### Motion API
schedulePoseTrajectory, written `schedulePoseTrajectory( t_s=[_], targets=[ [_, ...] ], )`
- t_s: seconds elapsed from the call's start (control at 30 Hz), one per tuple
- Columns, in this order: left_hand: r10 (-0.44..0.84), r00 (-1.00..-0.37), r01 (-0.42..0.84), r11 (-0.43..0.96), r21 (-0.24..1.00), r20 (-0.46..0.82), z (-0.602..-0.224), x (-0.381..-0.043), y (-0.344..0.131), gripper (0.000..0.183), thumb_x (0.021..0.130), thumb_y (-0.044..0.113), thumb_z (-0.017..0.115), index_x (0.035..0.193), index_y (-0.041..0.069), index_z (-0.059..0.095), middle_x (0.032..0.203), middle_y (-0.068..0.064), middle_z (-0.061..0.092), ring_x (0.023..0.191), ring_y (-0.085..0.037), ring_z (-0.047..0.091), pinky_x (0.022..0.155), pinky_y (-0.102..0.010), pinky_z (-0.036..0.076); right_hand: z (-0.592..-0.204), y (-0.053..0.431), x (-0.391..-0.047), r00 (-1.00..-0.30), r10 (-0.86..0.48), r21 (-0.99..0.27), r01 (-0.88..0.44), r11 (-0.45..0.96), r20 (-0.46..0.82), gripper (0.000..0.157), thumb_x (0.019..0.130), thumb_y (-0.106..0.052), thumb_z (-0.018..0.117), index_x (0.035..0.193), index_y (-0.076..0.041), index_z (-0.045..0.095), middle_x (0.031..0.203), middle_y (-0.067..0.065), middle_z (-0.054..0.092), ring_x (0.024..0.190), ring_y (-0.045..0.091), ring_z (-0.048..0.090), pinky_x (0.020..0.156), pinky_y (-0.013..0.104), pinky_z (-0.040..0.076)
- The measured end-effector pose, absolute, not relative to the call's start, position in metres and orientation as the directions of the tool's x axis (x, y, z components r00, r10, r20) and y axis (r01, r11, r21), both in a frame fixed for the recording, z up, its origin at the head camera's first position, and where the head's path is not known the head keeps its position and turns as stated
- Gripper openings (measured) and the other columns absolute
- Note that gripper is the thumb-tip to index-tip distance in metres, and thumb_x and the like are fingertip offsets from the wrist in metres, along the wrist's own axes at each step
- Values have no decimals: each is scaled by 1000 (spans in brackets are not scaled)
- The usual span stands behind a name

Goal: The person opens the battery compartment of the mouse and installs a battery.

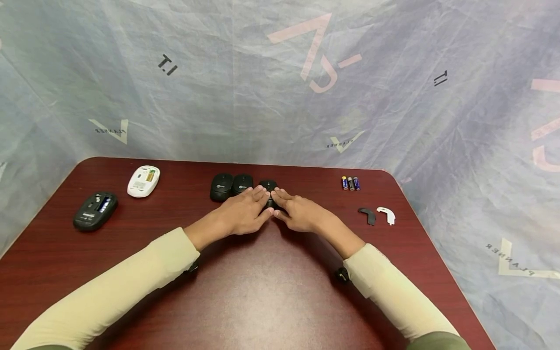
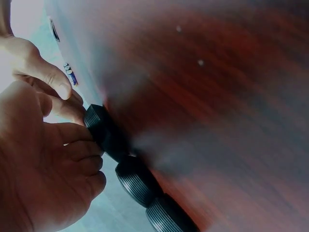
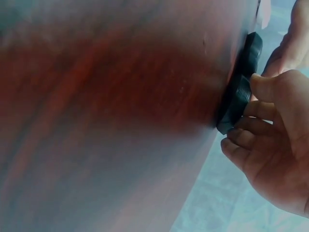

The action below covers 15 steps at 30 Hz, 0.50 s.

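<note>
Head view: left hand [image 1: 246, 213] and right hand [image 1: 301, 213], fingers extended, touch a rounded black plastic mouse [image 1: 268, 184], seemingly steadying it beside two matching mice [image 1: 221, 186].

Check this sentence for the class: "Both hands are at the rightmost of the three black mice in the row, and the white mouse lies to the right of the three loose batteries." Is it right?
One part is wrong: the white mouse lies to the left of the loose batteries, as the head view shows. The left hand and right hand are indeed at the row's rightmost black mouse.
</note>
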State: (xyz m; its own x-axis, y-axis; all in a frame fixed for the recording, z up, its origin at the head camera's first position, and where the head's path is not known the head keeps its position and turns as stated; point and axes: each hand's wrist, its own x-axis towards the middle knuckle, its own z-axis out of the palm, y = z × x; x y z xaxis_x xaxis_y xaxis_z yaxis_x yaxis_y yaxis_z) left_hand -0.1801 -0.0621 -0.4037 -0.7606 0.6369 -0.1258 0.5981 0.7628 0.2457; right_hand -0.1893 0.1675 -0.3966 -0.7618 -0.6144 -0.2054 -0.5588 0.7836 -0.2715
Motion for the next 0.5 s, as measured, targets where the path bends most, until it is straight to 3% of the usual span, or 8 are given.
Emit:
schedulePoseTrajectory(
  t_s=[0.5],
  targets=[
    [651, -752, 618, 752, 231, -108, -401, -162, -61, 72, 122, 47, 37, 171, -5, 39, 180, -24, 39, 174, -37, 28, 146, -52, 25, -397, 169, -169, -761, -628, -250, -583, 773, -164, 66, 121, -34, 53, 173, 2, 36, 181, 26, 34, 169, 39, 38, 137, 55, 41]
  ],
)
